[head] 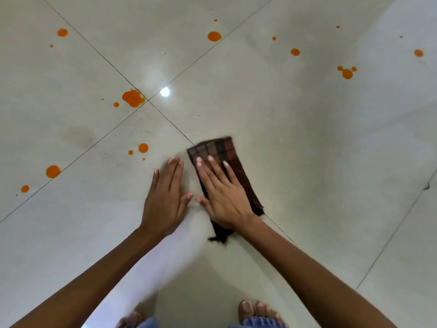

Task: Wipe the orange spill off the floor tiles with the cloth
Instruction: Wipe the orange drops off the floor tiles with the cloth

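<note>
- We see one dark brown checked cloth [214,149], folded into a long strip. It lies on the floor across the tile joint that runs from the four-tile corner towards the near right.
- One right hand [222,192] presses flat on the cloth, fingers straight and slightly spread. It hides the cloth's middle. A frayed near end sticks out below the wrist, and the cloth's far edge is blurred.
- One left hand [165,197] lies flat on the bare tile just beside the cloth's left edge, fingers straight and close together, holding nothing. The two thumbs nearly meet.
- The orange liquid spill [133,98] is scattered in spots, and we count about eighteen. The largest sits at the four-tile corner. Six lie on the left tiles, the nearest round one near the cloth's far left corner but apart from it. About ten more spread across the far tiles. The tiniest specks are hard to count.
- The glossy pale grey floor tiles [307,150] show five whole or partial slabs, all cut off by the frame. There is one bright round light reflection [164,92] by the corner joint.
- At the near edge, two bare feet are cut off. The right foot [255,312] shows its toes, while the left foot [131,319] is blurred. Blue denim hems [259,323] cover both.
</note>
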